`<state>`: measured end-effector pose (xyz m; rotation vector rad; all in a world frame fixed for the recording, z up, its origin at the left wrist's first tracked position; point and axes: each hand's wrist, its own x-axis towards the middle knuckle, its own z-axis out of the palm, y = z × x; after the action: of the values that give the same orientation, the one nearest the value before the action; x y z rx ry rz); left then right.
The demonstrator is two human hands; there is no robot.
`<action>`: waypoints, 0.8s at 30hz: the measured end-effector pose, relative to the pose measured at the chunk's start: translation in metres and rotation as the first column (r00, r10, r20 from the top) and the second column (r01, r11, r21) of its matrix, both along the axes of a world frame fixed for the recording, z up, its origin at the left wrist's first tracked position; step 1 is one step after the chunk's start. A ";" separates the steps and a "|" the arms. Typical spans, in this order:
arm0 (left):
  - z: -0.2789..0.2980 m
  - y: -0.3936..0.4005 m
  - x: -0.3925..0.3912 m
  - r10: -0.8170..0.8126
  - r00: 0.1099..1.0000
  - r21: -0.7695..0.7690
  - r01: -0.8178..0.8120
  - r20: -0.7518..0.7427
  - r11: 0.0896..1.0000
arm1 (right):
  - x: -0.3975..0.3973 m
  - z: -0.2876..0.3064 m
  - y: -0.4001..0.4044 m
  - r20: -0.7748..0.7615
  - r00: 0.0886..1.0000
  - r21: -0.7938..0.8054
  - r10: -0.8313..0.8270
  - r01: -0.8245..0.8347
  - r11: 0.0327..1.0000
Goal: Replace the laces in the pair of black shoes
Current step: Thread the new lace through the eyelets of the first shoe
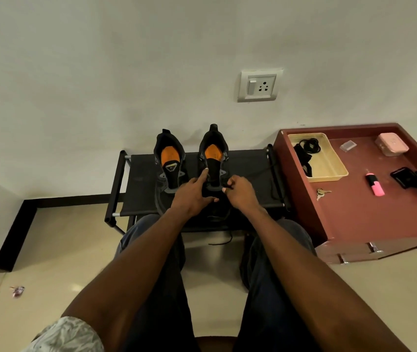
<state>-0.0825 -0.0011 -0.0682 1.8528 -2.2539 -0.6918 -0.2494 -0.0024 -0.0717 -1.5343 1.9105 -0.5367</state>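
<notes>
Counting shoes: two black shoes with orange insoles, the left shoe point(168, 163) and the right shoe point(213, 158), side by side on the black fabric rack point(248, 174) against the wall, heels toward the wall.
Hands: two. The left hand point(193, 195) rests against the right shoe with its forefinger straight, the tip touching the edge of the tongue; the other fingers lie loosely bent.
Right hand: the right hand point(240, 193) has its fingers curled together at the shoe's right eyelet edge, pinching a black lace point(258, 172) that runs off to the right across the rack.
Lace end: one dark strand point(221, 241) hangs below the rack's front edge, over the floor.
Tray: one cream tray point(329, 161) on the red-brown tabletop point(367, 212), holding coiled black laces point(309, 146); their number cannot be told.
Other things on the tabletop: one pink highlighter point(375, 185), one bunch of keys point(321, 193), one pink case point(391, 144), one small clear packet point(348, 145), one black phone point(404, 177).
Wall: one switch and socket plate point(259, 85).
Writing: none readable; a small logo on the left shoe's insole is too blurred to make out.
</notes>
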 end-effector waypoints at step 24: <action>-0.009 -0.003 0.000 0.094 0.993 0.041 -0.091 -0.077 0.995 | -0.007 0.002 -0.008 0.628 0.606 0.281 -0.488 0.408 0.869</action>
<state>-0.0820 -0.0040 -0.0769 1.8987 -2.1060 -0.7824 -0.2561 -0.0100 -0.0697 -0.5915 1.6510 -1.0363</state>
